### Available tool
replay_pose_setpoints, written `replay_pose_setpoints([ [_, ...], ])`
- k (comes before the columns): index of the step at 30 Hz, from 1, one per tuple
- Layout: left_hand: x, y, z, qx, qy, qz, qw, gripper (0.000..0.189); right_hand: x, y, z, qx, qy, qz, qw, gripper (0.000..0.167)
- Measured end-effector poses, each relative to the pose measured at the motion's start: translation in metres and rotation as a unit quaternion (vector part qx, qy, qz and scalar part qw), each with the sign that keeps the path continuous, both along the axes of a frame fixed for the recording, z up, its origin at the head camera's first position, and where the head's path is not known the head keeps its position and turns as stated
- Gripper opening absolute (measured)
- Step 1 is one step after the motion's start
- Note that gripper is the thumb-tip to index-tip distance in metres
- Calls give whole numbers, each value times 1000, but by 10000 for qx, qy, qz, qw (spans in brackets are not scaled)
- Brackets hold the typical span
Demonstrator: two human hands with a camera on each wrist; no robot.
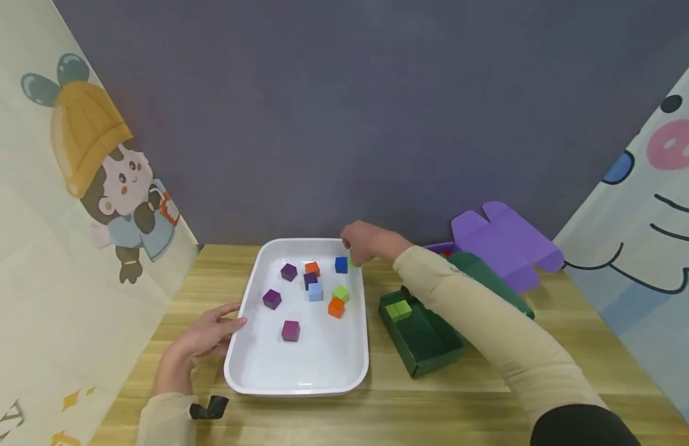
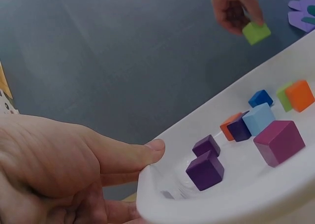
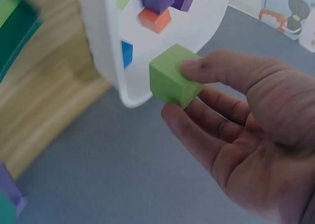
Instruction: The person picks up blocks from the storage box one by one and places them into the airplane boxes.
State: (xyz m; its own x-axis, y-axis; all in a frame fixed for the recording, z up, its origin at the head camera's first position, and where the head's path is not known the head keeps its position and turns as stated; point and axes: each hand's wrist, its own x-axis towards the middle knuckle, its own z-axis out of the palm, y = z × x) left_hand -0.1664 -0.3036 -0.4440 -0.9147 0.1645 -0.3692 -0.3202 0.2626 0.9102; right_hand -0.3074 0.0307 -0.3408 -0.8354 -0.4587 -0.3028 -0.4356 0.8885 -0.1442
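Now | right grip (image 3: 266, 120) pinches green cube (image 3: 171, 76) | left grip (image 1: 207, 335) holds tray (image 1: 316, 370) | wall lettering (image 1: 7, 422) unclear

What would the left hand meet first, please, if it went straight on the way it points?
The left hand would first meet the white tray, whose left rim it holds; beyond that rim, a purple block may be next, though depth is unclear.

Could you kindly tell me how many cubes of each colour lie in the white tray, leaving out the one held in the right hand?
Purple cubes: 3
Orange cubes: 2
Magenta cube: 1
Dark blue cube: 1
Light blue cube: 1
Light green cube: 1
Total in the white tray: 9
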Motion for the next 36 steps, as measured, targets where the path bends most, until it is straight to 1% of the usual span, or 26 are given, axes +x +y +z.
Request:
replay_pose_setpoints([
  [4, 0, -1, 0, 4, 5, -6, 10000, 64, 10, 21, 11, 111, 248, 491, 9984, 31],
  [8, -2, 0, 2, 3, 26, -15, 10000, 63, 25, 44, 18, 72, 622, 969, 9933, 27],
  [11, -3, -1, 2, -12, 30, 4, 10000, 63, 35, 59, 21, 65, 822, 1200, 9893, 23],
  [14, -3, -1, 2, -60, -1, 15, 10000, 64, 45, 72, 19, 130, 949, 1358, 9861, 21],
  [19, -2, -2, 1, -61, -35, 43, 10000, 64, 58, 92, 12, 101, 992, 1528, 9832, 25],
  [23, -2, -2, 1, -27, -39, 49, 10000, 64, 64, 104, 5, 61, 1005, 1760, 9792, 29],
  [26, -4, -2, 1, -11, -43, 53, 10000, 65, 65, 112, -4, 4, 1027, 1966, 9751, 33],
  [31, -4, -3, 0, -12, -79, -21, 10000, 67, 66, 122, -25, -1, 1116, 2287, 9671, 36],
  [36, -4, -2, 1, -8, -73, -65, 10000, 66, 65, 127, -41, 181, 1220, 2401, 9629, 33],
])
